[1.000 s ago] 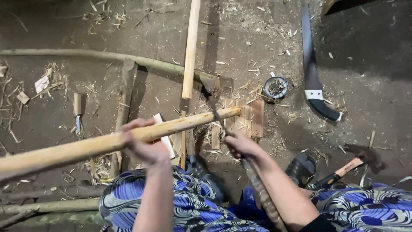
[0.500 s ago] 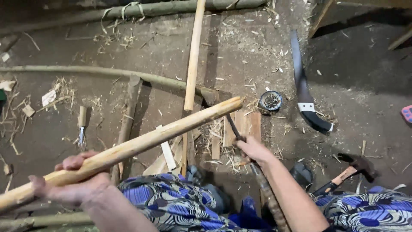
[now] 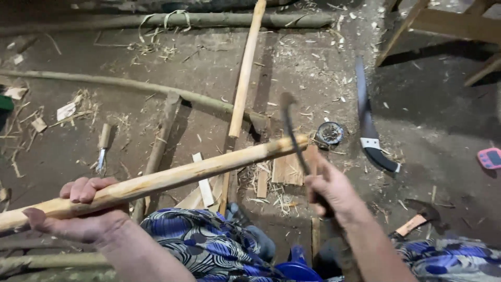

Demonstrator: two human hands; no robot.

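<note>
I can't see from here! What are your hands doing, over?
Left hand grips peeled pole. Right hand holds dark blade at its tip. Nothing between them.

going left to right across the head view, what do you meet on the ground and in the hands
left hand on the peeled pole → small chisel → right hand with dark blade → round tin → big knife → pink gadget

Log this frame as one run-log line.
left hand: grips peeled pole | right hand: holds dark blade raised at pole tip | ground: machete, chisel, hammer, shavings
</note>
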